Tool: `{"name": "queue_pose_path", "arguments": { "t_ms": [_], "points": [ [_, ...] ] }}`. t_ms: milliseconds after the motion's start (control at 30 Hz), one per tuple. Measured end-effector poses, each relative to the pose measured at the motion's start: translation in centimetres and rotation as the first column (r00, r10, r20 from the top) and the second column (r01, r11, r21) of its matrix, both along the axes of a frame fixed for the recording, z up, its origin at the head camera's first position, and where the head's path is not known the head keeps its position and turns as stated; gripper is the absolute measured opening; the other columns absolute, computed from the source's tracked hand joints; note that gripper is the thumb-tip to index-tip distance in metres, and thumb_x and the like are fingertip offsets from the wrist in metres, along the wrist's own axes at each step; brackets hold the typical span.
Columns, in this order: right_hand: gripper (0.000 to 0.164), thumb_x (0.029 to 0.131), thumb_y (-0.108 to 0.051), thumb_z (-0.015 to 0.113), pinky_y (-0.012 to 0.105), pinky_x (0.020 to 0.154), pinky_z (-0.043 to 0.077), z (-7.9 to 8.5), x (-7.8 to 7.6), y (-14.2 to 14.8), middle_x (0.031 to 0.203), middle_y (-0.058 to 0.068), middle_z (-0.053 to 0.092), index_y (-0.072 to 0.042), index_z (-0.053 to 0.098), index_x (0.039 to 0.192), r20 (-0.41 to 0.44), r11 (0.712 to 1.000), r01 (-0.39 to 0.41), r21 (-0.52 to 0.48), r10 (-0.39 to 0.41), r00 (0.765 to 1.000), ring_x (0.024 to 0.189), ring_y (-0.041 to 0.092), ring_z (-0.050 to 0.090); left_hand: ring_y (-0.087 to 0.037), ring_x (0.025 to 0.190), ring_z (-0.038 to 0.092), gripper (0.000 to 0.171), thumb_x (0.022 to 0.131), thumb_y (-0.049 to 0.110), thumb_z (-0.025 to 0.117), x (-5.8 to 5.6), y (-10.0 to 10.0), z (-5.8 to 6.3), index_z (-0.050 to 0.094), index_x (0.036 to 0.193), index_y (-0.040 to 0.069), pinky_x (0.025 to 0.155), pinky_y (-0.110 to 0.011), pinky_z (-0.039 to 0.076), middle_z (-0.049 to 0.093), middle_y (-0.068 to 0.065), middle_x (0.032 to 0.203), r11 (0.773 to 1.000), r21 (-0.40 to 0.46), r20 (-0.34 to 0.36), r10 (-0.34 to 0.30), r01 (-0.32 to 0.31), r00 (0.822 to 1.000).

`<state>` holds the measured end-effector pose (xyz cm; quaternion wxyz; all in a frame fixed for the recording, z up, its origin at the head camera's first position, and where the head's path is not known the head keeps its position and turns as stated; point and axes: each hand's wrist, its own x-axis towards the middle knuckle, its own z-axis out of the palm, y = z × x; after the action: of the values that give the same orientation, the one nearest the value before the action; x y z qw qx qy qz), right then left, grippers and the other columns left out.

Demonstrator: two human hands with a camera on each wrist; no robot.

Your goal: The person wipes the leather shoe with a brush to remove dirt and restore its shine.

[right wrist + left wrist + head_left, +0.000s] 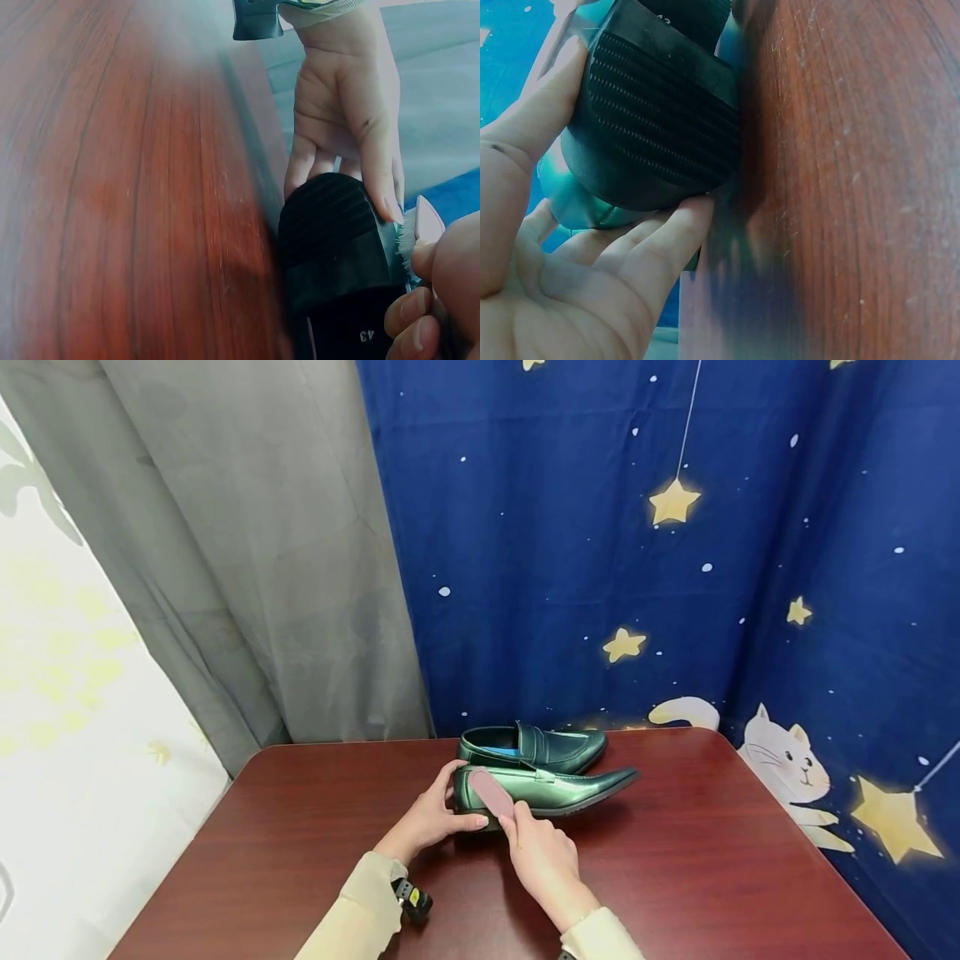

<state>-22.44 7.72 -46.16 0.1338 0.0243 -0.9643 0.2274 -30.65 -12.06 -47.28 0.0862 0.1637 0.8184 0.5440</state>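
A shiny green loafer (577, 789) lies tilted on its side, its dark sole toward me. My left hand (431, 817) grips it at the heel, thumb on the near side and fingers round the back. In the left wrist view the ridged heel (660, 120) sits between thumb and fingers. My right hand (546, 860) holds a pink-backed brush (491, 792) across the upper near the heel. Pale bristles (406, 244) meet the shoe's side in the right wrist view. A "43" shows on the sole (341, 330).
The matching green loafer (562, 752) stands upright just behind, its blue insole partly showing. Both shoes are on a reddish-brown wooden table (300, 860). A small black device (412, 897) is on the left wrist. Grey and blue starry curtains (540, 568) hang behind the table.
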Motion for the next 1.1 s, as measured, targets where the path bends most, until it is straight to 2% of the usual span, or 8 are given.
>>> {"name": "queue_pose_path", "arguments": {
  "t_ms": [133, 433, 800, 1100],
  "points": [
    [0.027, 0.101, -0.04, 0.058, 0.043, 0.047, 0.038, 0.1, 0.2, 0.8, 0.067, 0.011, 0.063, -0.018, 0.048, 0.09, -0.009, 1.0, 0.024, -0.001, -0.024, 1.0, 0.055, 0.031, 0.058, -0.026, 0.115, 0.064, 0.097, 0.078, 0.024, 0.09, 0.0, 0.0, 0.0, 0.03, 0.154, 0.025, 0.098, -0.045, 0.053, 0.058, -0.016, 0.141, 1.0, -0.004, 0.007, 0.005, -0.005, 1.0],
    [0.027, 0.102, -0.041, 0.057, 0.044, 0.048, 0.038, 0.5, 0.5, 2.7, 0.063, 0.006, 0.058, -0.018, 0.048, 0.09, 0.02, 0.998, 0.06, 0.004, -0.061, 0.998, 0.055, 0.029, 0.058, -0.025, 0.112, 0.065, 0.096, 0.077, 0.024, 0.09, 0.2, -0.1, 0.3, 0.031, 0.153, 0.025, 0.099, -0.047, 0.052, 0.06, -0.014, 0.138, 1.0, -0.008, -0.004, 0.011, -0.011, 1.0],
    [0.028, 0.102, -0.042, 0.056, 0.043, 0.046, 0.036, 1.0, 0.9, 4.9, 0.062, 0.006, 0.058, -0.018, 0.048, 0.089, 0.015, 0.996, 0.082, 0.026, -0.083, 0.996, 0.054, 0.03, 0.057, -0.024, 0.111, 0.064, 0.095, 0.078, 0.024, 0.09, 0.2, 0.1, 0.3, 0.031, 0.152, 0.026, 0.099, -0.047, 0.052, 0.06, -0.014, 0.137, 1.0, -0.003, 0.005, -0.003, 0.003, 1.0],
    [0.026, 0.102, -0.041, 0.056, 0.042, 0.046, 0.036, 1.6, 1.2, 6.5, 0.062, 0.004, 0.056, -0.019, 0.05, 0.09, 0.054, 0.997, 0.074, 0.034, -0.076, 0.996, 0.056, 0.029, 0.059, -0.025, 0.114, 0.063, 0.097, 0.078, 0.028, 0.089, 0.3, -0.1, 0.5, 0.028, 0.154, 0.026, 0.1, -0.048, 0.052, 0.059, -0.015, 0.138, 1.0, -0.025, 0.005, -0.008, 0.008, 1.0]
  ]
}}
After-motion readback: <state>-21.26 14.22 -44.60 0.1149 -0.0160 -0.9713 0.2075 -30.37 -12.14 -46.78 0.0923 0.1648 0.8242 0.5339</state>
